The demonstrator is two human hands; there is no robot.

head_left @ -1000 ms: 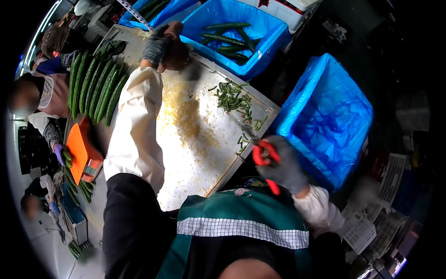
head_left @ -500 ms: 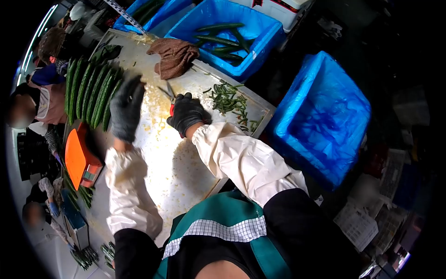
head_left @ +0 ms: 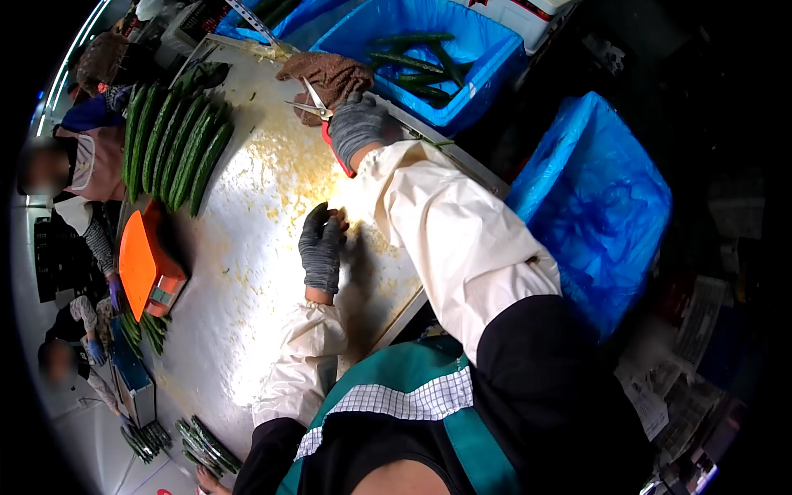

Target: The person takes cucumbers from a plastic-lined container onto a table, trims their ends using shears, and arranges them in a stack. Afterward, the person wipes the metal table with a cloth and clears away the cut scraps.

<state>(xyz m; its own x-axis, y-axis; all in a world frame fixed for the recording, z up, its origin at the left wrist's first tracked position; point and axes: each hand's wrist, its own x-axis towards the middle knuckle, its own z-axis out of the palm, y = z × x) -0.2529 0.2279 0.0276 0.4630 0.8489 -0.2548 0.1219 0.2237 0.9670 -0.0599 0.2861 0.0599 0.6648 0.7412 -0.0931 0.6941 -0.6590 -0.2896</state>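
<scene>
My right hand (head_left: 360, 128), in a dark grey glove, is closed around red-handled scissors (head_left: 313, 104). Their blades are spread and point towards a brown cloth (head_left: 342, 73) at the table's far edge. Over the stained metal table (head_left: 239, 272), my left hand (head_left: 320, 256) hangs lower and nearer to my body. Its gloved fingers are slightly curled and apart, with nothing visible in them. Off to the left lies a row of several long cucumbers (head_left: 175, 148), side by side.
Beyond the table edge stands a blue-lined crate (head_left: 487, 78) holding several cucumbers. Another blue-lined crate (head_left: 536, 186) is at the right. An orange scale (head_left: 142, 257) sits near the cucumber row. Other people work at the left, near more cucumbers (head_left: 206, 445).
My right hand has moved away from me with the scissors, towards the cloth. My left hand has left the cucumber row, moving right and nearer. My right arm now covers the green trimmings.
</scene>
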